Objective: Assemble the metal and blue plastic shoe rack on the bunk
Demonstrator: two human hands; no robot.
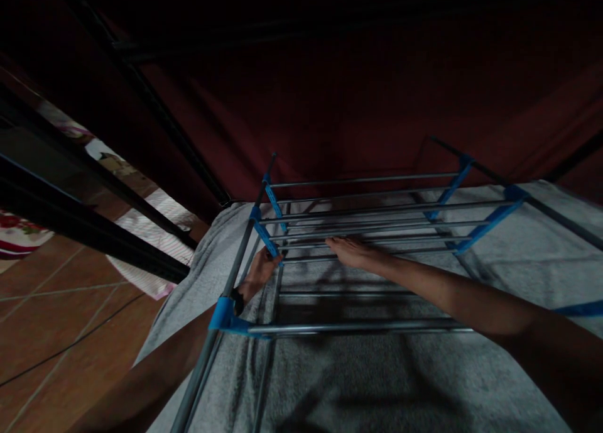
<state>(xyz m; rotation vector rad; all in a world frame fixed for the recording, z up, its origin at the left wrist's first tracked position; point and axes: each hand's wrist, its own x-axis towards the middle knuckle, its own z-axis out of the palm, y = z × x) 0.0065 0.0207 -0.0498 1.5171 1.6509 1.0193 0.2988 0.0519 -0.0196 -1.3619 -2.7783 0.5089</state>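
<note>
Dark maroon hanging fabric (358, 106) behind, dim light, soft grey blanket (358, 395) below; landmark is the long metal-tube rack with blue plastic corner pieces (353, 327), resting on the blanket.

Left hand (260, 271): at the rack's left end, inside the left upright, fingers bent in on the near end of the slanted blue plastic connector (264, 237) of the middle tier. Narrow; firm grip or just touching, cannot tell. Black wristband (238, 301) on that wrist, next to the upright.

Right hand (348, 252): palm down, fingers stretched out flat, not wrapped round anything, over the thin grey middle-tier rods (320, 246), left of the rack's midpoint (contact probable, fingertips too dark to be sure).

Key relation: rack's long axis and its rods run left to right; the connector slants across them. Left hand is right at that connector, right hand farther along the rods to its right. Middle tier's slanted blue right-end connector (490, 225) is well apart from both hands.

Outward, left of the rack: thick black metal bars (94, 229), pale striped cloth (141, 225) on brown tiled floor (56, 332), thin black cable (70, 345).
</note>
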